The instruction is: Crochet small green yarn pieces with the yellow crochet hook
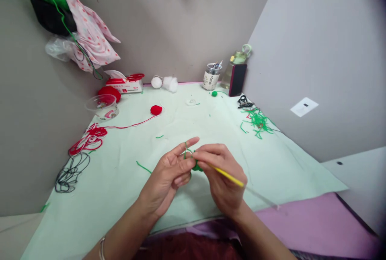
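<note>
My left hand (171, 171) is closed on a small green crochet piece (197, 166), pinched between thumb and fingers. Green yarn (185, 150) loops over its raised index finger. In my right hand (224, 175) is a crochet hook with a yellow handle (229, 176), held like a pen. The hook's tip meets the yarn close to the left fingertips, and its thin rear shaft slants down to the right. Both hands are nearly touching above the front middle of the table. Much of the green piece is hidden by fingers.
A red yarn ball (156, 110) trails yarn to a red and white tangle (90, 139) at the left, by black cord (71, 173). A clear tub (104, 109), tissue box (125, 85), pen jar (211, 77), phone (237, 80), bottle (237, 61) and green scraps (259, 121) line the edges.
</note>
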Action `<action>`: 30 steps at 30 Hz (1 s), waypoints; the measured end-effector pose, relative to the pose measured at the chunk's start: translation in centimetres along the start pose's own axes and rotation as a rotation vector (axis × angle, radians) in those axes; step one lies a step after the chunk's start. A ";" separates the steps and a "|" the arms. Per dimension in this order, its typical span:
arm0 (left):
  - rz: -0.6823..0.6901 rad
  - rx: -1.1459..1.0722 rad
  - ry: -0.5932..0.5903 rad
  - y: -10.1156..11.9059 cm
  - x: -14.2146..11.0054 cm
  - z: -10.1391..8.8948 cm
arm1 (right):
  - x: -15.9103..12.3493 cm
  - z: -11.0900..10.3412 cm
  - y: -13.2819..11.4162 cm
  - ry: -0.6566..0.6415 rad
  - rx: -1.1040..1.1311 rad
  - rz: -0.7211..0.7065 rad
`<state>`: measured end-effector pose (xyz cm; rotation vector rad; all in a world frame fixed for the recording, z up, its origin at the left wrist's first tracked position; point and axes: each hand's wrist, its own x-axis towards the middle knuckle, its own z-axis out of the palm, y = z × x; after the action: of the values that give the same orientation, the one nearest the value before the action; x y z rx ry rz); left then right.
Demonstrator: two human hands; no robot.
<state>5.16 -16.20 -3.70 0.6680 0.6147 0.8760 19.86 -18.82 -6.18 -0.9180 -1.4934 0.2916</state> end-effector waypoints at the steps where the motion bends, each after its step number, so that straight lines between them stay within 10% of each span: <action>1: -0.018 -0.017 -0.016 0.1 0.0 0.0 | 0.3 -0.1 -0.1 -0.017 0.064 0.042; 17: 0.057 0.101 -0.088 0.6 -0.2 -1.2 | 1.5 -2.0 0.0 0.035 0.651 0.526; 30: 0.177 0.159 0.140 -1.1 0.3 0.0 | -0.4 0.1 0.2 -0.011 -0.081 -0.041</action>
<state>5.80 -16.46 -4.57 0.8181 0.7644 1.0525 19.76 -18.92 -6.62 -0.9502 -1.5413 0.2078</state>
